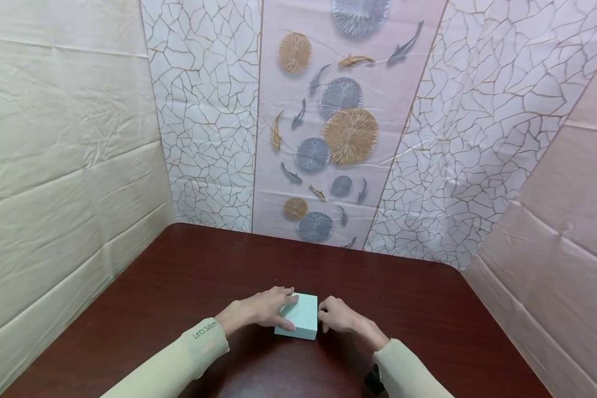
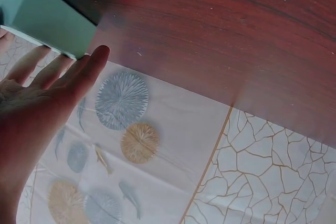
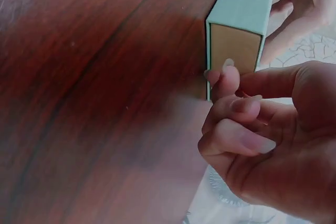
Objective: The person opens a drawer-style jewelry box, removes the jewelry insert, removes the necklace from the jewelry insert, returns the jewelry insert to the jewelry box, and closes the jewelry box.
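Note:
A small pale mint box lies on the table, its outer sleeve framing a tan end panel in the right wrist view. My left hand rests across the left part of its top, fingers stretched out and thumb pressed at the near edge. Seen from the left wrist, those fingers lie along one face of the box. At the right end is my right hand, fingers curled, thumb and index fingertips close together against the tan panel. I cannot tell whether they pinch any part of it.
The dark reddish-brown table extends around the box on all sides. Behind it hangs a patterned cloth with fish and round motifs. Pale fabric walls flank the table at left and right.

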Tool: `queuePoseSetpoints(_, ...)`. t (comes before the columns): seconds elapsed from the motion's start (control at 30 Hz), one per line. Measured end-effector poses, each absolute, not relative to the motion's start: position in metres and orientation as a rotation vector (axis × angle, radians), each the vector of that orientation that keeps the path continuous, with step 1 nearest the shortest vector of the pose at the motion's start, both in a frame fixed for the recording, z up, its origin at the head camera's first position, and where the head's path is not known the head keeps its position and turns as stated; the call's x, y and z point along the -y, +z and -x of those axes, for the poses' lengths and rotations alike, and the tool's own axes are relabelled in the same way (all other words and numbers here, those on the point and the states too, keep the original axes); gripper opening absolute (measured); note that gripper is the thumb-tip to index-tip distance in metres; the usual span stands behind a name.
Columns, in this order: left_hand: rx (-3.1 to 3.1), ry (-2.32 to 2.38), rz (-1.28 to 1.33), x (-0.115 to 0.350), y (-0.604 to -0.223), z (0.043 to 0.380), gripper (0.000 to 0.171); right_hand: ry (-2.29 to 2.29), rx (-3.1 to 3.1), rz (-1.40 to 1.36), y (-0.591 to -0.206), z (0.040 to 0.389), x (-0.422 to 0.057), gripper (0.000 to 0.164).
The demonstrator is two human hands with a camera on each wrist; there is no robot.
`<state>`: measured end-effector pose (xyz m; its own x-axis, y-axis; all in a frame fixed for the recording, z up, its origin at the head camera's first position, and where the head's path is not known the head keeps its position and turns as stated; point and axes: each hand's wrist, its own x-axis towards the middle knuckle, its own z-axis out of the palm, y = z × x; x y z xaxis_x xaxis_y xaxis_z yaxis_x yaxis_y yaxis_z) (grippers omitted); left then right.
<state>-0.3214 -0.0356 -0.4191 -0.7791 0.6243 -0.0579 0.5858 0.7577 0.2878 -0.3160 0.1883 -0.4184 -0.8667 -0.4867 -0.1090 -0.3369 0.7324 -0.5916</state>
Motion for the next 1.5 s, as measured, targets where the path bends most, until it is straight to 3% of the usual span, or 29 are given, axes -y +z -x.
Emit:
queuePoseSetpoints(0.77,-2.789,0.282,-1.060,0.035,-0.412,0.324,0.071,-0.683,-2.811,0.801,-0.430,0.324,-0.189,0.027)
queuePoseSetpoints(1.5,-2.800,0.258,-1.060,0.035,-0.412,0.325,0.068,-0.642,-2.836,0.747,-0.426,0.321,-0.198,0.027)
